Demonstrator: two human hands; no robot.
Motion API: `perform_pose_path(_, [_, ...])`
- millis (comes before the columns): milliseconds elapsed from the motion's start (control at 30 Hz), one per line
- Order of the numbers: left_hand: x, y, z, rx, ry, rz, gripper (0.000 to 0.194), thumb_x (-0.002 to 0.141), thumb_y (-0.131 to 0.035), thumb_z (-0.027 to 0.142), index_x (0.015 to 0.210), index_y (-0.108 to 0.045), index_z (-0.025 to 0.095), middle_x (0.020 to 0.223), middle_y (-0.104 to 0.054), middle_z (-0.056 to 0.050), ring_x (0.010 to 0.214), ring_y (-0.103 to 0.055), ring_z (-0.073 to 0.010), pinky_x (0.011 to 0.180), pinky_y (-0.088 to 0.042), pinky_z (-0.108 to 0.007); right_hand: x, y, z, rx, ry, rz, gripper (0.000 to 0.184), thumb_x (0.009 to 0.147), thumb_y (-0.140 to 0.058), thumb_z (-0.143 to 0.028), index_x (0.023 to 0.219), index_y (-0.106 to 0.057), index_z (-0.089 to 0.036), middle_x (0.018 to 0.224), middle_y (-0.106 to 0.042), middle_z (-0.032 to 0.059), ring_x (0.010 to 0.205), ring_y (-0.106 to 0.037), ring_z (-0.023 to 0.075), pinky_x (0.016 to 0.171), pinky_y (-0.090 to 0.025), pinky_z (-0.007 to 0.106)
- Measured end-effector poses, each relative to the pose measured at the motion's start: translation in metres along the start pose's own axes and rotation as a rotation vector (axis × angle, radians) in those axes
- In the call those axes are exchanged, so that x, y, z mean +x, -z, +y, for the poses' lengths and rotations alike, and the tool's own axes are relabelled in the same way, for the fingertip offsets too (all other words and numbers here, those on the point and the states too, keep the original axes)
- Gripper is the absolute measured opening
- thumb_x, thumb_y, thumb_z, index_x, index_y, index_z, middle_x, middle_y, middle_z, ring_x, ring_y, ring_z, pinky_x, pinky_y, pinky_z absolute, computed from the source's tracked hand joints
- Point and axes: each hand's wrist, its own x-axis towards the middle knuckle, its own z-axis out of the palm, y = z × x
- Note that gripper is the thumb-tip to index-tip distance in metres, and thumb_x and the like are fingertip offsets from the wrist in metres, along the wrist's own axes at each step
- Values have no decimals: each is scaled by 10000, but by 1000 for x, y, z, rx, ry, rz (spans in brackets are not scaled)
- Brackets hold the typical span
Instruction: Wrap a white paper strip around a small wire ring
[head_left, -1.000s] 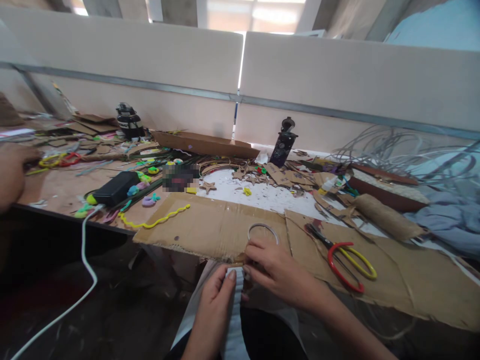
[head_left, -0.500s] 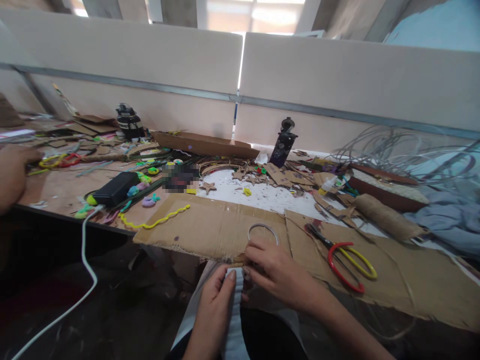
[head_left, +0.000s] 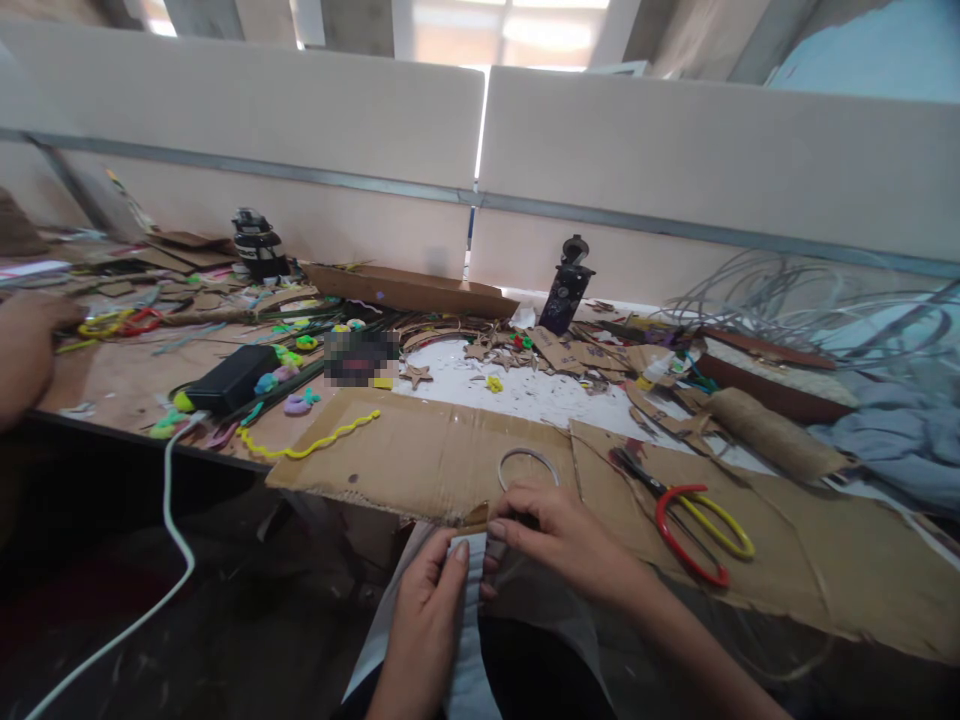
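My left hand [head_left: 424, 610] pinches the top of a pale ribbed strip [head_left: 469, 640] that hangs down over my lap, just below the front edge of a flat sheet of cardboard [head_left: 420, 455]. My right hand [head_left: 559, 540] meets it from the right, fingers closed on the strip's upper end at the cardboard's edge. A thin wire ring [head_left: 529, 462] lies on the cardboard right above my right hand. Scissors with red and yellow handles [head_left: 686, 515] lie to the right of that hand.
A yellow wavy pipe cleaner [head_left: 311, 440], a black box [head_left: 232, 378] with a white cable [head_left: 169, 510], a twine roll [head_left: 772, 435], cardboard stars and scraps, and a dark bottle [head_left: 566, 285] crowd the desk. Another person's hand [head_left: 22, 350] rests at the far left.
My right hand has slid slightly down and toward me, off the ring, closing in on the strip's end. My left hand holds almost still.
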Motion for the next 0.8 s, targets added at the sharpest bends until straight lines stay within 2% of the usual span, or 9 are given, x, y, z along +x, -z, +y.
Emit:
perform_pose_path(67, [0,0,0,4,11,10,255,852,-668,431,961,-728,208,805,-716,-26,689,-630,-195,685,-508,-301,0,-1,2,38,-9,-5,175,953,-562,-228,871,-709,-182,832,-687,23,796,-618,174,694,-433,270])
perform_pose_path(133, [-1,1,0,9,14,18,263,846,-671,436,960,-725,205,801,-721,-31,671,-628,-195,676,-506,-305,-1,-1,4,58,-12,20,163,956,-561,-233,1006,-712,-199,946,-713,41,887,-627,195,766,-452,298])
perform_pose_path(233, [-2,0,1,20,-2,13,258,843,-672,442,929,-723,203,799,-722,-34,675,-630,-201,675,-511,-307,-2,0,4,62,8,61,201,952,-590,-277,1119,-691,-228,1063,-690,56,998,-605,216,850,-451,330])
perform_pose_path(367, [-2,-3,5,33,-30,-10,262,832,-683,455,881,-722,200,815,-709,-33,740,-639,-215,681,-527,-301,-1,-2,4,138,40,42,83,902,-657,-273,902,-703,-204,977,-636,32,943,-585,192,802,-447,287])
perform_pose_path(500, [-2,-4,6,47,-36,-18,286,809,-705,473,853,-724,191,823,-705,-39,780,-639,-220,695,-531,-296,1,-8,3,191,0,43,150,861,-674,-209,723,-624,-176,828,-599,5,842,-569,174,709,-414,258])
perform_pose_path(700, [2,5,-1,-54,71,-19,317,776,-726,510,842,-683,203,747,-674,-14,649,-610,-180,651,-502,-290,1,-8,1,172,7,71,169,856,-652,-180,700,-587,-176,777,-569,-8,782,-544,161,664,-378,253])
perform_pose_path(800, [3,7,1,67,6,26,325,774,-714,525,771,-675,203,722,-639,-9,658,-569,-181,645,-480,-277,1,-7,-1,151,23,63,168,847,-654,-158,696,-582,-177,762,-557,-16,750,-522,152,646,-360,250])
